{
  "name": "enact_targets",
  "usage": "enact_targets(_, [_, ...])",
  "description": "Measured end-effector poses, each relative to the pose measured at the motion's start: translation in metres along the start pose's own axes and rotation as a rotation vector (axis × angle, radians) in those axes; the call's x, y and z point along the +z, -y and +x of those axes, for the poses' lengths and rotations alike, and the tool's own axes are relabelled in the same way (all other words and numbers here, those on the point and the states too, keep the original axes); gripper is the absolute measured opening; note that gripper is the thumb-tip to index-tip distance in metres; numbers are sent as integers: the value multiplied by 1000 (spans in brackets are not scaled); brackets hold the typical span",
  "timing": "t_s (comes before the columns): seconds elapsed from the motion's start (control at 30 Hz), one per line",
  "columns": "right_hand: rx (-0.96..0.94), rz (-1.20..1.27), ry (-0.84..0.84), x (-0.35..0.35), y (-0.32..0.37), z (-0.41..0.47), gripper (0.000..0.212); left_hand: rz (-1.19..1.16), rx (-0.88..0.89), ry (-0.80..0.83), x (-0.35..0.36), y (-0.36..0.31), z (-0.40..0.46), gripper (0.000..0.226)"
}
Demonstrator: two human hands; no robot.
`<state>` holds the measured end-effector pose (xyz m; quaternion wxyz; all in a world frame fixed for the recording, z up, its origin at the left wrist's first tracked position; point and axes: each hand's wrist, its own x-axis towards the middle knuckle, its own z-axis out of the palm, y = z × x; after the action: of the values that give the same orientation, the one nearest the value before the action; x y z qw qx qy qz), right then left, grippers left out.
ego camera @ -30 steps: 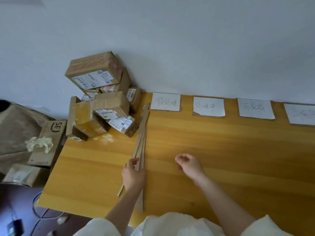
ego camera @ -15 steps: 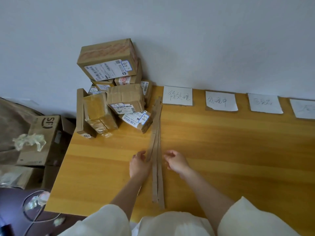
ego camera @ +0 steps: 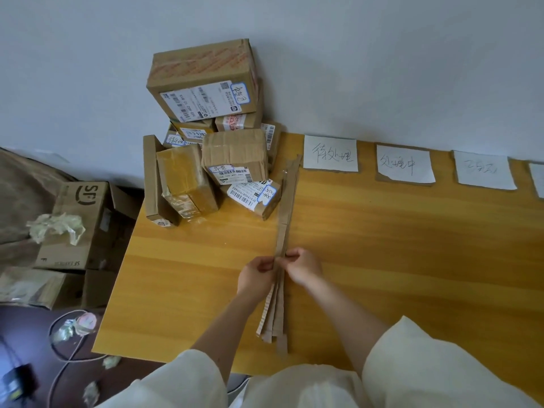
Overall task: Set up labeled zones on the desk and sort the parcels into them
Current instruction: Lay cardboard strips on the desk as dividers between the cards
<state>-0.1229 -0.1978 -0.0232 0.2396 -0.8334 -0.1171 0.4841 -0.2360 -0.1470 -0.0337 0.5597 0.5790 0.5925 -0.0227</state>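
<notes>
- Both hands meet on the cardboard strips (ego camera: pixel 283 231): left hand (ego camera: pixel 255 275) and right hand (ego camera: pixel 303 267) pinch the bundle from either side.
- Strips lie lengthwise on the desk (ego camera: pixel 412 245), fanned at the near end.
- Parcels (ego camera: pixel 217 160) are heaped at the far left corner, against the wall.
- Four paper labels (ego camera: pixel 330 153) line the far edge.

Four paper labels (ego camera: pixel 330 154) are counted along the far edge of the bench (ego camera: pixel 412 245), the fourth cut by the frame. About eight parcels (ego camera: pixel 203 81) are piled at its left corner. Several cardboard strips (ego camera: pixel 284 219) are gathered; their number cannot be told. Two hands (ego camera: pixel 256 273) are seen.
</notes>
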Motion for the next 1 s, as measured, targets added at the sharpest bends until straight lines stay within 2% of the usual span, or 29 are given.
enact_targets(0.5, [-107,-79,-82,6,6,1,16,-88,-33,26,-1,-1,-6,24])
enact_targets(0.63, [-129,-111,-113,3,2,-1,27,-63,-26,30,-1,-1,-8,30])
enact_targets(0.8, [-143,-104,-210,-1,-1,-7,31,-44,-10,38,0,-3,-11,31])
enact_targets(1.0, [-237,-61,-284,-8,-4,-17,21,-15,-1,35,3,-3,-13,35])
